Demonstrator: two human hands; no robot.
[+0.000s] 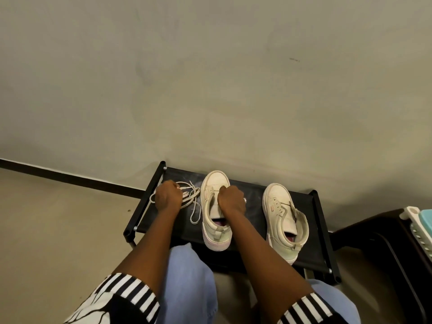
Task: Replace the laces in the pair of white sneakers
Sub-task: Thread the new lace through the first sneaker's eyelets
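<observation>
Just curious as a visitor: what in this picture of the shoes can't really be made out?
Head view only.
- Right hand: its back hides the fingertips, so its grip on the sneaker beneath is unclear.
- Loose lace: partly under the gripping left hand.
- White and teal object: cut off by the right edge.
- Other sneaker eyelets: too small.

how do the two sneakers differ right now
The left sneaker is gripped by the right hand; the right sneaker is untouched. The left sneaker sits beside the loose laces, held by the left hand; the right sneaker stands apart. Both are white, toes toward the wall, on the black rack.
</observation>
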